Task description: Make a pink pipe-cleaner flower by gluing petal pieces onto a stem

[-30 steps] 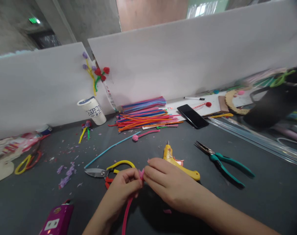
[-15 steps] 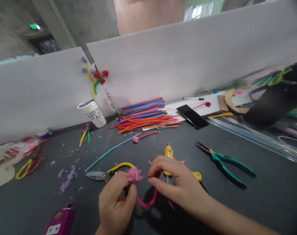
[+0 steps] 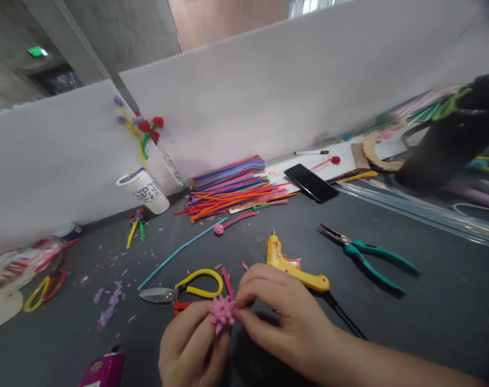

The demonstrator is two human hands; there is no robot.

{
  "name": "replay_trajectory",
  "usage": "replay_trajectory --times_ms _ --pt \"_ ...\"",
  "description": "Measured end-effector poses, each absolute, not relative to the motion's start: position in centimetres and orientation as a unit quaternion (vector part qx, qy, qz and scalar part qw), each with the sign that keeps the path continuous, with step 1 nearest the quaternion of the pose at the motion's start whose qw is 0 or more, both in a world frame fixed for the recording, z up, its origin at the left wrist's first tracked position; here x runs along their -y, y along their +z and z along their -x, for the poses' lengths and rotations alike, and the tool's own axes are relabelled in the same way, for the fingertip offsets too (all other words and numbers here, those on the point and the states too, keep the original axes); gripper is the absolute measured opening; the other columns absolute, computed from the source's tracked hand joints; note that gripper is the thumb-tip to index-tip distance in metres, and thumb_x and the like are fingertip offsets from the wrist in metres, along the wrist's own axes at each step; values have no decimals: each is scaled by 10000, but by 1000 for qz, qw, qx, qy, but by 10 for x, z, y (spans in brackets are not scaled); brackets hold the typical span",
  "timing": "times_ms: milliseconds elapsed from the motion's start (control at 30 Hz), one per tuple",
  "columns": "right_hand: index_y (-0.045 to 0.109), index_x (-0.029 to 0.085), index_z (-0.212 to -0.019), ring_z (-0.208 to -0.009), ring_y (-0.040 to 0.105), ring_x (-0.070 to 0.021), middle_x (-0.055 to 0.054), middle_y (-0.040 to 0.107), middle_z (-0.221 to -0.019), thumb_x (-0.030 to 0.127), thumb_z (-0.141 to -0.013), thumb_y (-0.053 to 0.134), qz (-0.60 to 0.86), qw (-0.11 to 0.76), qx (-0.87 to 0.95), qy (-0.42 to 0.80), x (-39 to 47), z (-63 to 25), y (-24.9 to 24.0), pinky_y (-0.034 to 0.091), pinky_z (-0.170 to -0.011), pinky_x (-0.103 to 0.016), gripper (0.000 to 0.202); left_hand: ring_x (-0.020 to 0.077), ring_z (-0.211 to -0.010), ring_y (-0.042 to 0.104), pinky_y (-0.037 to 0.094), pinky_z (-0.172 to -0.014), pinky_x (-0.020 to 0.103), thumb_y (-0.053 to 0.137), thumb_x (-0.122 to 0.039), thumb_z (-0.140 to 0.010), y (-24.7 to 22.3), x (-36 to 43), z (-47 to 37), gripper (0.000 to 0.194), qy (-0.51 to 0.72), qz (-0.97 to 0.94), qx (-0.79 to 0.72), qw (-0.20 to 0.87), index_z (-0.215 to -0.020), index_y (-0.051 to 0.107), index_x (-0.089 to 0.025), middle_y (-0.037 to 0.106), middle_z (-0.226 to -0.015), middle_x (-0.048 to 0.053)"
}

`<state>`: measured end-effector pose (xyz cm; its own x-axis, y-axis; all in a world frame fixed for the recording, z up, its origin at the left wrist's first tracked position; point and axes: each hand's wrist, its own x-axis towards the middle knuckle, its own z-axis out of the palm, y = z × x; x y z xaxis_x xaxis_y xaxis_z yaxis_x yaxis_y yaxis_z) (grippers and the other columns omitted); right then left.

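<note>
A small pink fuzzy flower, with several pointed petals, is held in my left hand, and its face turns up toward me. A darker pink pipe cleaner sticks out behind the flower, pointing away from me. My right hand has its thumb and forefinger pinched together at the flower's right edge. Beyond my left hand lie scissors with yellow and red handles, blades to the left. Just past my right hand is a yellow glue gun, its nozzle pointing away.
Green-handled pliers lie at right. A blue pipe cleaner and a pink one with a ball end lie ahead. Farther back are a pipe-cleaner pile, a phone and a paper cup. A purple box stands near left.
The flower has tipped to face me, and its stem has swung from below to behind it. My right fingers have moved left and down onto the flower's edge. The view has shifted slightly.
</note>
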<state>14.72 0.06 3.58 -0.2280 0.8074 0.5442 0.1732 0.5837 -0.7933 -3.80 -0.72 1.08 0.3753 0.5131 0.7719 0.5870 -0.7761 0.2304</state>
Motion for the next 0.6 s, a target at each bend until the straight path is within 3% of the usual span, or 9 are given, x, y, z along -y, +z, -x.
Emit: replay_trajectory --times_ms 233,600 --pt "622 173 -746 -725 586 -126 -16 648 -751 58 -811 553 321 522 741 275 0 -149 34 463 -730 -240 150 174 -708 699 571 -665 226 601 28 -700 12 9 43 243 -404 854 316 84 -854 650 -153 735 -779 98" --pt "620 183 -766 -723 582 -135 -23 653 -754 90 -861 526 313 520 755 248 1 -151 34 472 -746 -264 163 163 -696 684 557 -630 217 597 -8 -750 6 12 46 217 -388 854 329 108 -896 637 -163 727 -783 102"
